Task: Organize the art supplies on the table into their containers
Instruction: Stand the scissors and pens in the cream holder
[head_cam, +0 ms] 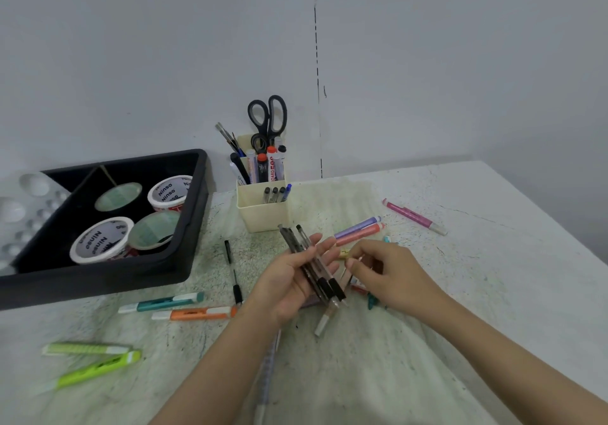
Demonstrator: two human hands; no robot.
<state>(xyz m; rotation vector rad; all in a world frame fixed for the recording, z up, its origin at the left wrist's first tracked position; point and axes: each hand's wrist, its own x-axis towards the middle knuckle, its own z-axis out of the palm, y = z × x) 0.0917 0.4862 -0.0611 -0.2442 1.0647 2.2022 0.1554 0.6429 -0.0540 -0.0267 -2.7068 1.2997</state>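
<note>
Head view, nearest edge first: we see a striped pen (268, 370) lying at the near edge and two lime highlighters (88, 349) off to the left on the worktop (460, 293), then a teal highlighter (161, 303) and an orange highlighter (197, 312). Above these our left grip (292, 283) lies palm up and nearly flat, cradling a bundle of black pens (297, 238) across the palm; whether the thumb clamps them we cannot tell. Just beside it our right grip (385, 270) is narrow, pinching what looks like one slim pen (324, 319) whose lower end points down past the bundle. We judge that we are mid-gathering: collecting loose pens into one handful before they go away. A lone black pen (233, 273) lies on the worktop left of the left grip, a purple marker (358, 225) and a coral marker (360, 235) touch each other just beyond the bundle, and a pink marker (414, 215) sits well apart to the right. Farther back stands the cream holder (263, 214), its front pocket holding a few pens, its rear pocket markers and scissors (268, 118); the black tray (194, 227) of paint tubs (102, 240) sits to its left. Next we should lay the slim pen into the bundle, tighten the left grip so nothing slides, and carry the handful to the front pocket.
</note>
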